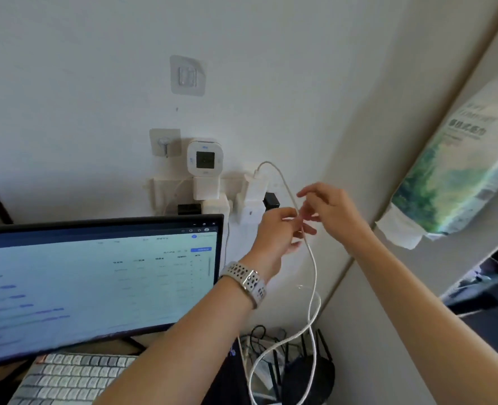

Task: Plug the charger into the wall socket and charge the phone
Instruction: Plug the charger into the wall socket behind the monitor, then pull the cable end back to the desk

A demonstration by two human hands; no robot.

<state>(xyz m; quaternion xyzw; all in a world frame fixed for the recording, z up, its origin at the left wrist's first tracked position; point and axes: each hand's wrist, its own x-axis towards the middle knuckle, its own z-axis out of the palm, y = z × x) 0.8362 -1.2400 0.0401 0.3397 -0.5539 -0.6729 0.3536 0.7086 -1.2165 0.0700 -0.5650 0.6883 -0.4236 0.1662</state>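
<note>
A white charger (256, 190) sits on the wall socket area (243, 200) right of the monitor. Its white cable (312, 258) arcs up from the charger's top, comes down between my hands and loops toward the floor. My left hand (277, 232), with a watch on the wrist, pinches the cable just below the charger. My right hand (326, 207) is beside it, fingertips touching the same stretch of cable. No phone is in view.
A lit monitor (96, 285) and a keyboard (66, 378) fill the lower left. A small white cube device (204, 159) and other plugs sit on the wall. A black router (306, 372) with cables lies below. A tissue pack (458, 168) hangs at the right.
</note>
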